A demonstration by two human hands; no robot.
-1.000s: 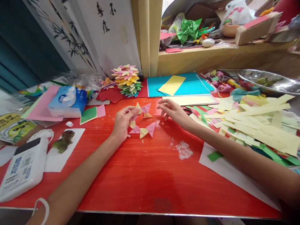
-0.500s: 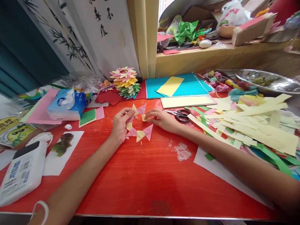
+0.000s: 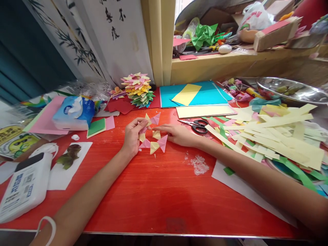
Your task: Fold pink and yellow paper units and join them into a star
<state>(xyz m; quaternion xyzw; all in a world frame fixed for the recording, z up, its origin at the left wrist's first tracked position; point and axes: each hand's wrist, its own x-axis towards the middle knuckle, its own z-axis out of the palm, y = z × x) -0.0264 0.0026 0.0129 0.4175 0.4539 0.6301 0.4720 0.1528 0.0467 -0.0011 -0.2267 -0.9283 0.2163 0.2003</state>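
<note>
My left hand point(image 3: 132, 136) is closed on a curved chain of folded paper pieces, pink and yellow by turns. A pink piece point(image 3: 155, 118) sticks out past its fingertips, and the chain's lower part bends right through a yellow piece point(image 3: 154, 147) to another pink one point(image 3: 162, 143). My right hand point(image 3: 176, 134) lies to the right of the chain with its fingers stretched leftward. Its fingertips are over or against a yellow folded piece point(image 3: 156, 134) inside the curve; whether that piece is joined to the chain I cannot tell.
Scissors point(image 3: 197, 125) lie beyond my right hand. Paper strips point(image 3: 279, 136) heap up at the right, near a metal bowl point(image 3: 261, 82). A folded-paper stack point(image 3: 138, 89) stands at the back. Tissues point(image 3: 74, 112) and a white box point(image 3: 28, 186) are on the left of the red table point(image 3: 143, 201).
My right hand's fingers have straightened and reach further left, and more of the yellow piece now shows below them. My left hand keeps its hold on the chain; the view shifts slightly.
</note>
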